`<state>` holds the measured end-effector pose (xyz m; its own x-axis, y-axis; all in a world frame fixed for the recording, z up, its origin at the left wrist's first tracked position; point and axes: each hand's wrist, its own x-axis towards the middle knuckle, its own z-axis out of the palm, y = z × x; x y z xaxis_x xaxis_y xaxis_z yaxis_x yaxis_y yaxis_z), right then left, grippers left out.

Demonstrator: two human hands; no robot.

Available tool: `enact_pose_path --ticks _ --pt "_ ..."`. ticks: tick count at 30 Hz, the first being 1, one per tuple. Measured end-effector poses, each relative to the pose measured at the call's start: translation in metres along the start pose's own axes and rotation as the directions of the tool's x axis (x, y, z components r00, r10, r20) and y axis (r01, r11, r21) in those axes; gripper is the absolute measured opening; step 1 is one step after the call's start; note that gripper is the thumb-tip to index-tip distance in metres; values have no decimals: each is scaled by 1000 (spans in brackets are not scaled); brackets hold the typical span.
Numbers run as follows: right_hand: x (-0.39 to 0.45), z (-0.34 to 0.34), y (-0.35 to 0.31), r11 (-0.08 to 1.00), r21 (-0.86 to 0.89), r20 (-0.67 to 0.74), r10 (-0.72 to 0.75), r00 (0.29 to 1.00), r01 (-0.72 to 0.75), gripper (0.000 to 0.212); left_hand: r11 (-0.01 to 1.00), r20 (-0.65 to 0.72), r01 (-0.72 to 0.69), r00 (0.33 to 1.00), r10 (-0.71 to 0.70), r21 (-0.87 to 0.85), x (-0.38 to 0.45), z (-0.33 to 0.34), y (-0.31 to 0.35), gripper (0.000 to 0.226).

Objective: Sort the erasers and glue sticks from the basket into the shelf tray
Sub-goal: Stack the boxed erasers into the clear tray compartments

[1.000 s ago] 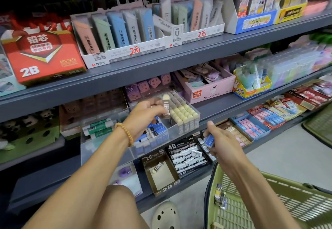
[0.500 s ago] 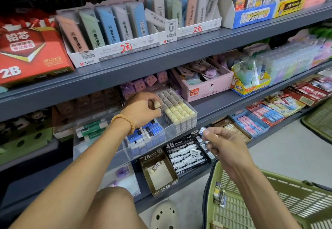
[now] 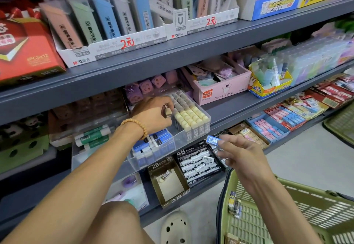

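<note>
Fingers of the left hand point(image 3: 153, 115) now lower 1 cream eraser point(image 3: 167, 113) into the clear tray point(image 3: 191, 138); right hand point(image 3: 239, 153), lifted from the basket point(image 3: 306, 205), pinches a blue eraser point(image 3: 212, 140), next to place.

The grey middle shelf point(image 3: 226, 109) carries a clear tray point(image 3: 178, 138) of erasers, a pink box point(image 3: 220, 92) and a yellow box point(image 3: 268, 90)

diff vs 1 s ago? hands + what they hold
The left hand lowered its cream eraser to the left edge of the clear tray's cream-eraser rows, still gripping it. The right hand turned palm-up and raised its blue eraser, still pinched. The basket and shelf stock look unchanged.
</note>
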<state>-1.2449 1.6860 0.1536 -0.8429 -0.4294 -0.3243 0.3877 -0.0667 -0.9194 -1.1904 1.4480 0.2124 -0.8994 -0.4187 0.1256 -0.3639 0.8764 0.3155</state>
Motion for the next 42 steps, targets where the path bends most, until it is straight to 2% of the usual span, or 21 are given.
enact_pose_path --ticks 7,18,30,33,36,39,42 --pt "3 4 3 998 68 27 1 1000 -3 9 999 4 -8 1000 8 32 6 5 -6 14" --pt "3 8 2 988 155 65 17 998 -27 10 985 23 -7 1000 3 175 11 11 3 26" --pt "-4 15 -8 992 128 98 0 995 -12 3 992 54 -36 998 30 119 8 4 0 28" --pt "-7 19 -11 993 118 107 -4 994 -8 3 996 54 -74 996 71 52 -1 -3 -1 22" --pt "-12 26 -15 994 112 134 -9 991 -6 3 985 16 -109 994 112 -130 -23 -10 5 10" --pt "-19 36 -20 996 92 184 -18 983 0 4 921 -42 -194 981 192 -337 -56 -17 16 24" --pt "-27 47 -23 998 67 231 -20 973 4 3 915 -61 -265 964 259 -304 -82 -15 22 32"
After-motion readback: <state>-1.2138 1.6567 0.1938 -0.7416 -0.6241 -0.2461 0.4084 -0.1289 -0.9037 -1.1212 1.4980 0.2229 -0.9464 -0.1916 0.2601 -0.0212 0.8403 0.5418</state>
